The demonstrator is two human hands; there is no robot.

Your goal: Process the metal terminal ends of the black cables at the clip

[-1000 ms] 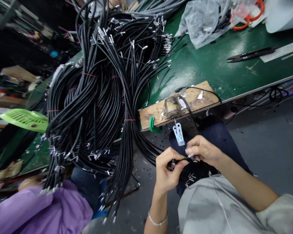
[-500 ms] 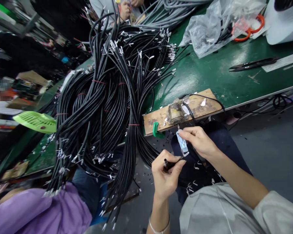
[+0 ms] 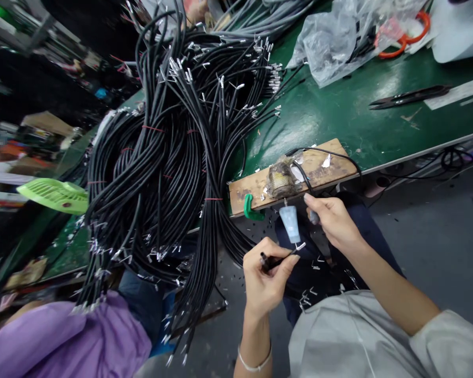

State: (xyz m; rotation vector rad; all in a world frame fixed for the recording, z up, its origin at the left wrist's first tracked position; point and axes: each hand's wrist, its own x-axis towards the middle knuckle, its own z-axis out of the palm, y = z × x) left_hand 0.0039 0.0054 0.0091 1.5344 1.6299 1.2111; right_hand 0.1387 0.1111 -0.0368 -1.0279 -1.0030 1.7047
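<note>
My left hand (image 3: 265,281) is closed round a black cable (image 3: 276,261), pinched between thumb and forefinger. The cable's silvery wire ends (image 3: 300,245) stick out at the lower tip of a light blue clip-like piece (image 3: 290,224), which looks smeared and wider than before. That piece hangs on a thin shaft from a small tape-wrapped motor (image 3: 281,179) on a wooden board (image 3: 327,157). Right of it, my right hand (image 3: 335,218) is closed with a dark grey rounded piece (image 3: 312,216) in the fingers, near the black cord that runs down from the board.
Bundles of black cables (image 3: 181,163) cover the table's left side. A green clamp (image 3: 252,208) grips the board's front edge. Orange-handled scissors (image 3: 408,39), a plastic bag (image 3: 327,42) and black snips (image 3: 410,97) lie on the green table (image 3: 339,115). A person in a purple sleeve (image 3: 63,338) sits at left.
My right hand has let go of the light blue piece, moved right and closed on the grey piece. The blue piece has turned and blurred. My left hand stays at its tip.
</note>
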